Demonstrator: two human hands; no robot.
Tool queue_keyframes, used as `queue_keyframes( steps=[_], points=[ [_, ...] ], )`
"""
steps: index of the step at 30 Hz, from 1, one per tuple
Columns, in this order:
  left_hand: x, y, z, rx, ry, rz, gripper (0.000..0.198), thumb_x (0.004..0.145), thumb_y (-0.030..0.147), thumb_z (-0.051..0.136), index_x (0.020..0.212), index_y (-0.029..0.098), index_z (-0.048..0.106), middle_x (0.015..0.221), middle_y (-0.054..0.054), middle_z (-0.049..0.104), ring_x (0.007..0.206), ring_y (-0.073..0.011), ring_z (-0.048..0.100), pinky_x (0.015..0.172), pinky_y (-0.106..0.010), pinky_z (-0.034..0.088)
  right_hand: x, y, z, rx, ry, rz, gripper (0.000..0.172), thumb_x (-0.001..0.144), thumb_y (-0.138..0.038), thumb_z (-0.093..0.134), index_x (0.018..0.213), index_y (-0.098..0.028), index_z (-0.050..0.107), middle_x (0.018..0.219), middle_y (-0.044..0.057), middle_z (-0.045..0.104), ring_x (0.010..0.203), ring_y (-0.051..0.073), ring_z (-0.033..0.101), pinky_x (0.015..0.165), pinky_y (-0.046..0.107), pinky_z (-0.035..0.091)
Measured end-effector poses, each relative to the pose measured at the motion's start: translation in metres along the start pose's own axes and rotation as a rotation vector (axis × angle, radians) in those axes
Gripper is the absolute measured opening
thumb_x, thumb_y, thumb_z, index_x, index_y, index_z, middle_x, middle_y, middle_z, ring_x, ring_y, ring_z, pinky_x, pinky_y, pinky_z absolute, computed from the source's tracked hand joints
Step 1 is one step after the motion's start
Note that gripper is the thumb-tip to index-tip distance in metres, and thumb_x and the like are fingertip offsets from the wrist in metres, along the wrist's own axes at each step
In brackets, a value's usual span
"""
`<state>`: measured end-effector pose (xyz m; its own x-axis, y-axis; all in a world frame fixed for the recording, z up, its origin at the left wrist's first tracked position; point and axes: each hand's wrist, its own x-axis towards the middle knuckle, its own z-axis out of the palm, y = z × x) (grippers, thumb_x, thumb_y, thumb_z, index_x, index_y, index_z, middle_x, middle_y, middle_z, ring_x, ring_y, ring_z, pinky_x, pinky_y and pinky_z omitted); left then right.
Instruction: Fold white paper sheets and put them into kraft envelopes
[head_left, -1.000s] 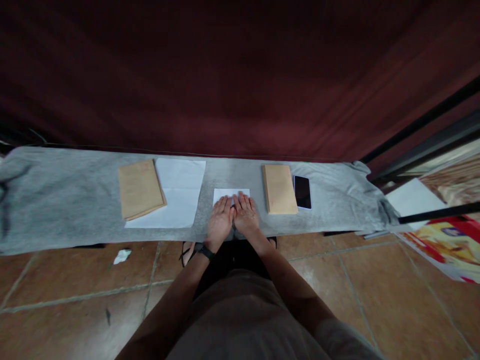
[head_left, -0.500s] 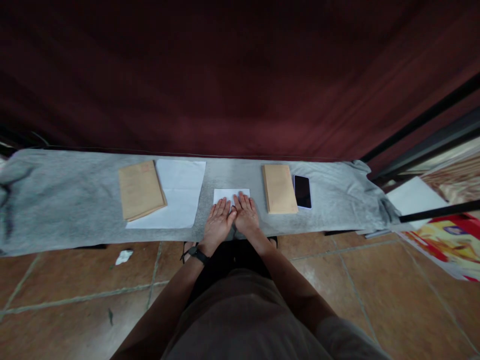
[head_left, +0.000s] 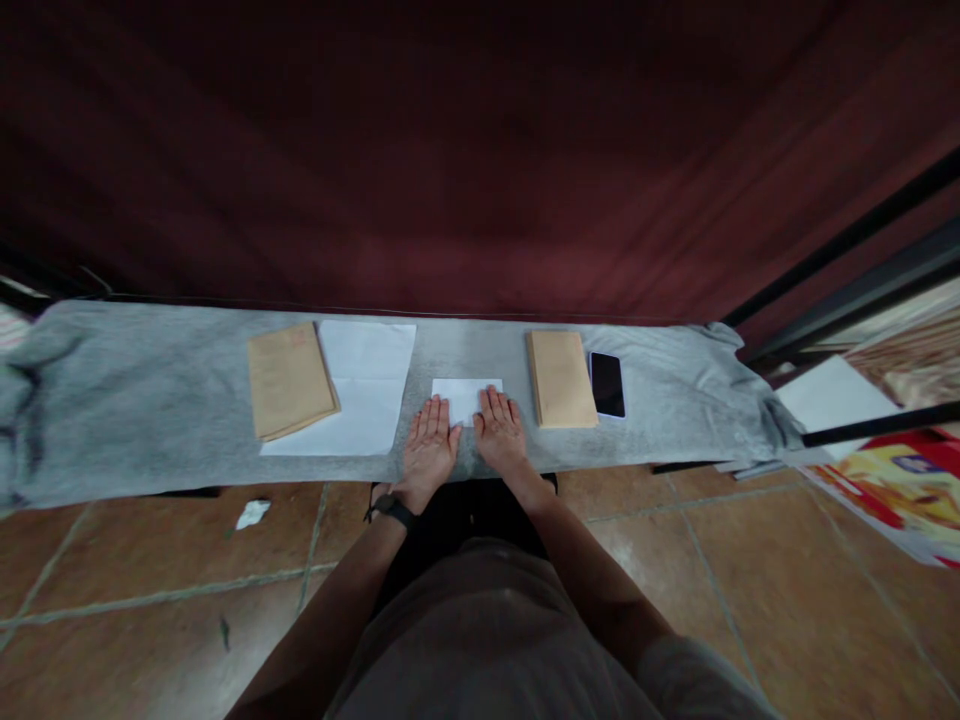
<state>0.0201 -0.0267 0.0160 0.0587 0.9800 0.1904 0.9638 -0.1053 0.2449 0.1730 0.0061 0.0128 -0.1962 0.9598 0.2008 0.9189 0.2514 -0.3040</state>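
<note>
A small white piece of paper (head_left: 463, 398), seemingly folded, lies on the grey cloth in front of me. Flat across its left edge rests my left hand (head_left: 430, 443), fingers stretched out, with a dark watch on the wrist. My right hand (head_left: 500, 430) lies palm down on the paper's right edge, its fingers extended too. Neither hand grips anything. To the left are brown envelopes (head_left: 291, 380) partly covering larger white sheets (head_left: 367, 400). A stack of brown envelopes (head_left: 561, 378) sits to the right of my right hand.
A phone (head_left: 607, 384) lies beside the right stack. The grey cloth (head_left: 165, 400) covers a long narrow bench, with a dark red curtain (head_left: 450, 200) behind it. Black bars (head_left: 885, 425) and a colourful red-and-yellow package (head_left: 900, 480) are at the right. A white scrap (head_left: 253, 514) lies on the tiled floor.
My hands have moved apart, from nearly touching over the paper's middle to its left and right edges. More of the white paper shows between them.
</note>
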Motion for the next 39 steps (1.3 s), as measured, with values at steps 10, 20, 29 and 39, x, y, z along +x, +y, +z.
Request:
queue_keyframes(
  steps=[10, 20, 29, 39],
  points=[
    [0.001, 0.002, 0.0, -0.012, -0.003, -0.081, 0.064, 0.103, 0.036, 0.029, 0.157, 0.002, 0.031, 0.164, -0.018, 0.031, 0.154, -0.0285, 0.025, 0.127, -0.049, 0.021, -0.014, 0.016, 0.002, -0.038, 0.106, 0.049, 0.054, 0.105, -0.027, 0.035, 0.153, -0.004, 0.041, 0.157, 0.019, 0.044, 0.146, 0.028, 0.041, 0.121, 0.049, 0.03],
    [-0.002, -0.001, 0.005, -0.031, 0.052, -0.048, 0.064, 0.102, 0.036, 0.029, 0.158, 0.005, 0.03, 0.164, -0.018, 0.03, 0.154, -0.0291, 0.025, 0.125, -0.052, 0.024, -0.021, 0.003, -0.014, 0.035, 0.005, -0.077, 0.054, 0.105, -0.029, 0.038, 0.157, -0.012, 0.037, 0.164, 0.012, 0.034, 0.151, 0.024, 0.033, 0.125, 0.045, 0.026],
    [-0.002, 0.0, 0.001, -0.009, 0.029, -0.045, 0.063, 0.101, 0.034, 0.03, 0.157, 0.004, 0.031, 0.163, -0.019, 0.031, 0.154, -0.0294, 0.026, 0.125, -0.052, 0.025, -0.028, -0.005, -0.01, 0.025, -0.05, -0.132, 0.054, 0.107, -0.036, 0.039, 0.154, -0.011, 0.041, 0.161, 0.013, 0.038, 0.149, 0.025, 0.037, 0.124, 0.045, 0.028],
    [0.001, 0.005, -0.004, -0.025, 0.07, -0.039, 0.062, 0.103, 0.035, 0.027, 0.158, 0.006, 0.031, 0.163, -0.017, 0.033, 0.155, -0.0289, 0.025, 0.125, -0.054, 0.023, -0.037, 0.009, -0.019, 0.002, -0.022, -0.075, 0.055, 0.106, -0.035, 0.04, 0.156, -0.011, 0.037, 0.162, 0.013, 0.038, 0.149, 0.026, 0.038, 0.124, 0.046, 0.026]
  ],
)
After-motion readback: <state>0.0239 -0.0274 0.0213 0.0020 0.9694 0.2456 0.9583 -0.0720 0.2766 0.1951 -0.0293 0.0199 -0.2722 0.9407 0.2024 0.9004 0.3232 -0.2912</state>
